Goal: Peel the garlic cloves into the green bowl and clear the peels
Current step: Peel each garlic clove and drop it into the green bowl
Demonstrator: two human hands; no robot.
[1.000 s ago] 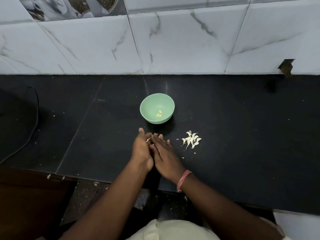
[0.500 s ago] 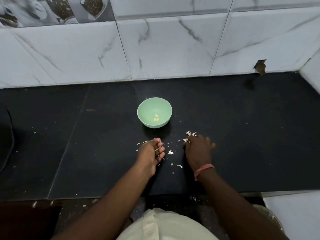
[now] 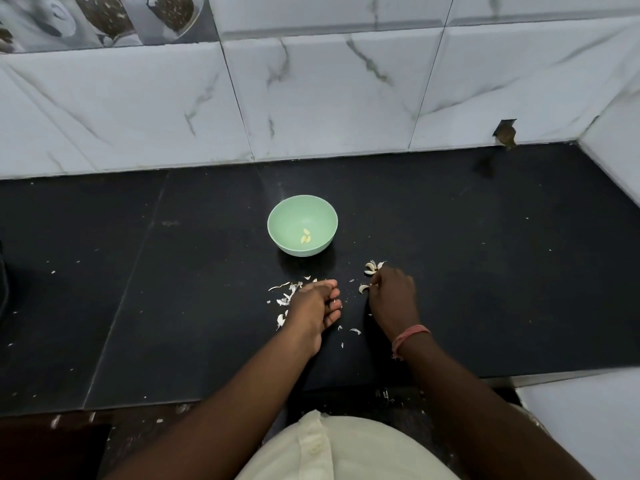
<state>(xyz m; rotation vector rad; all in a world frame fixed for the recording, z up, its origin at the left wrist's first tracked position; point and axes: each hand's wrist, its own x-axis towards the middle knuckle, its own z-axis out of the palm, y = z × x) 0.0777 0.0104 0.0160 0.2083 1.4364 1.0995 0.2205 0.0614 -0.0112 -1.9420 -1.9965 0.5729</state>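
The green bowl [image 3: 302, 206] stands mid-counter with two peeled garlic cloves [image 3: 305, 238] inside. In front of it and to the right lies a small heap of unpeeled cloves [image 3: 372, 266]. My right hand [image 3: 393, 297] is down on that heap, its fingertips pinching one clove [image 3: 363, 288] at the heap's near-left edge. My left hand [image 3: 313, 304] rests on the counter in front of the bowl with curled fingers, and a small white peel scrap shows between them. Loose garlic peels [image 3: 285, 296] are scattered just left of that hand.
The black counter [image 3: 173, 323] runs back to a white marble-tiled wall [image 3: 329, 98], with a side wall at the far right. More peel flecks [image 3: 355, 330] lie between my wrists and along the counter's front edge. A dark object shows at the far left edge.
My hands have parted. The right one moved right onto the clove heap, the left stayed in front of the bowl. Fresh peels now lie beside the left hand.
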